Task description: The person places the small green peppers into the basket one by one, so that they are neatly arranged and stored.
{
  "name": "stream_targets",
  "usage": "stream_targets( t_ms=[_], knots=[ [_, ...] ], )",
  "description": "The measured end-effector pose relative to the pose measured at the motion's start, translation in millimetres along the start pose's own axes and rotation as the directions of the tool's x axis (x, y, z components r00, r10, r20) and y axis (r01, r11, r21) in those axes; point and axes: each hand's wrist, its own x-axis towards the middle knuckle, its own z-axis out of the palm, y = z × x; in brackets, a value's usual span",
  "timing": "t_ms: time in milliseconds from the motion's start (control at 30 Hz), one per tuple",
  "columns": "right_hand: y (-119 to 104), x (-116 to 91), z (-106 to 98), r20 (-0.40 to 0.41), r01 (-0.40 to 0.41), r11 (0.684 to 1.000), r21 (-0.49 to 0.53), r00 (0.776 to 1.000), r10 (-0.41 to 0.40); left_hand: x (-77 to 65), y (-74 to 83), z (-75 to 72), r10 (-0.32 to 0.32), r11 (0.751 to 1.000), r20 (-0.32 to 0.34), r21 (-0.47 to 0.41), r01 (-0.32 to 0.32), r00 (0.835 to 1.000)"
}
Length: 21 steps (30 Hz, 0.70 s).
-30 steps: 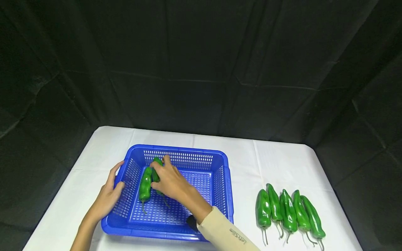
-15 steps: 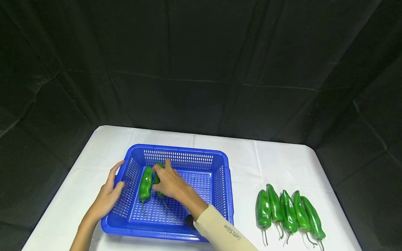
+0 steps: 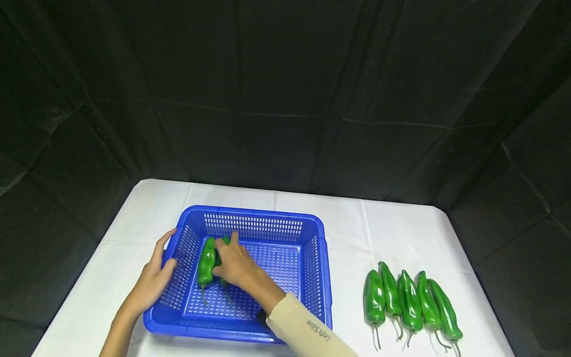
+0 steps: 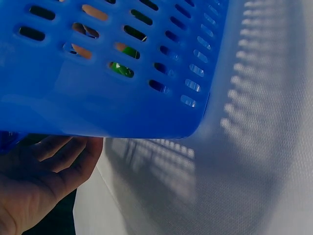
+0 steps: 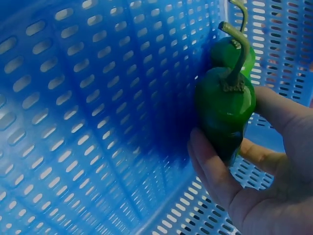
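Note:
A blue perforated plastic basket (image 3: 218, 333) stands on the white table, left of centre. My left hand (image 3: 153, 280) grips its left rim, thumb on the inside and fingers outside; the left wrist view shows the fingers under the blue basket wall (image 4: 73, 103). Inside, near the left wall, lies one green pepper (image 3: 206, 263), stem toward me. Right beside it my right hand (image 3: 238, 263) holds a second green pepper (image 5: 222, 105) between thumb and fingers, low over the basket floor. From the head this second pepper is mostly hidden by the hand.
Several more green peppers (image 3: 410, 302) lie in a row on the white table (image 3: 348, 238) at the right, stems toward me. A black curtain (image 3: 285, 99) hangs behind the table and along its sides.
My right hand has moved the held pepper slightly toward me and then left, closer to the pepper lying in the basket. The left hand keeps its place on the rim.

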Motion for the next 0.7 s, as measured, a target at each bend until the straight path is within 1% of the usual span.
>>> stream_targets(
  t_ms=[367, 533, 633, 700],
  knots=[
    [1.5, 0.5, 3.3, -0.002, 0.011, 1.000, -0.015, 1.000, -0.011, 0.0, 0.2, 0.6, -0.001, 1.000, -0.011, 0.025, 0.001, 1.000],
    [0.6, -1.0, 0.9, 0.016, 0.007, 0.999, -0.045, 1.000, -0.006, -0.8, 2.5, 0.9, 0.001, 0.999, -0.016, 0.036, -0.001, 1.000],
    [0.0, -2.3, -1.2, 0.007, 0.008, 0.998, -0.063, 1.000, -0.008, -1.1, 3.7, 1.0, 0.004, 0.999, -0.019, 0.041, -0.003, 1.000],
    [0.1, -3.0, -2.7, -0.014, 0.007, 0.998, -0.069, 1.000, -0.008, -1.0, 4.2, 1.0, 0.007, 0.999, -0.019, 0.043, -0.006, 1.000]
  ],
)
